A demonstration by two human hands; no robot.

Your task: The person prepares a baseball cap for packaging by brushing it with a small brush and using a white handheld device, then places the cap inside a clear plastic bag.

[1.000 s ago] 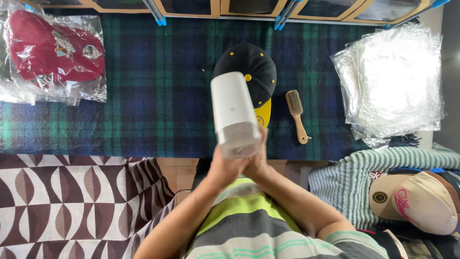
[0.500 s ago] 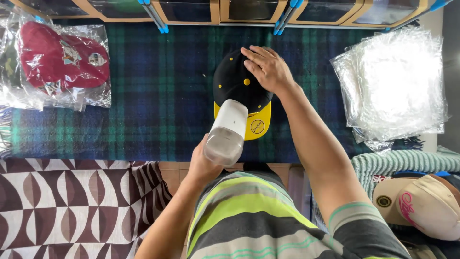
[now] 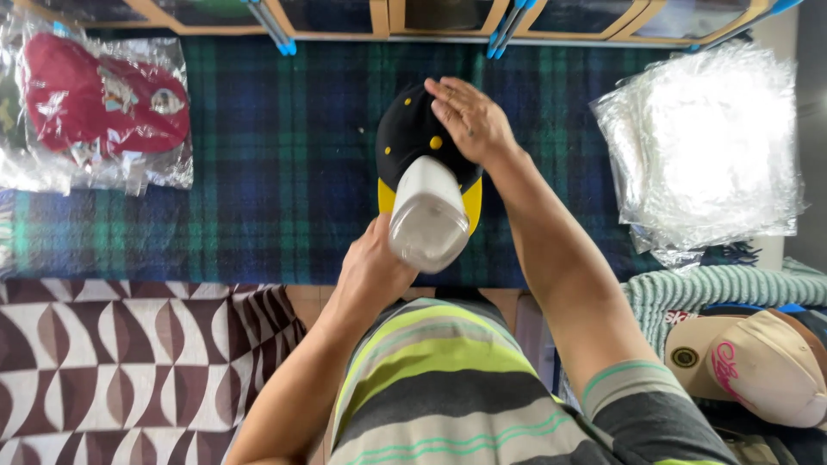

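Observation:
A black cap with yellow dots and a yellow brim [image 3: 405, 138] lies on the plaid blanket [image 3: 284, 172]. My right hand [image 3: 469, 120] rests flat on the cap's crown, fingers spread. My left hand [image 3: 372, 271] grips a white cylindrical handheld device [image 3: 428, 215] with a clear end, held upright over the cap's brim and hiding most of it.
A bagged red cap [image 3: 99, 95] lies at the far left. A stack of clear plastic bags [image 3: 702, 146] sits at the right. A beige cap [image 3: 745, 366] rests on a knitted cloth [image 3: 680, 297] at the lower right. Wooden cabinets [image 3: 388, 13] line the back.
My right hand left the white device and went onto the cap's crown. My left hand alone brought the device down over the brim. My right arm now hides the wooden brush.

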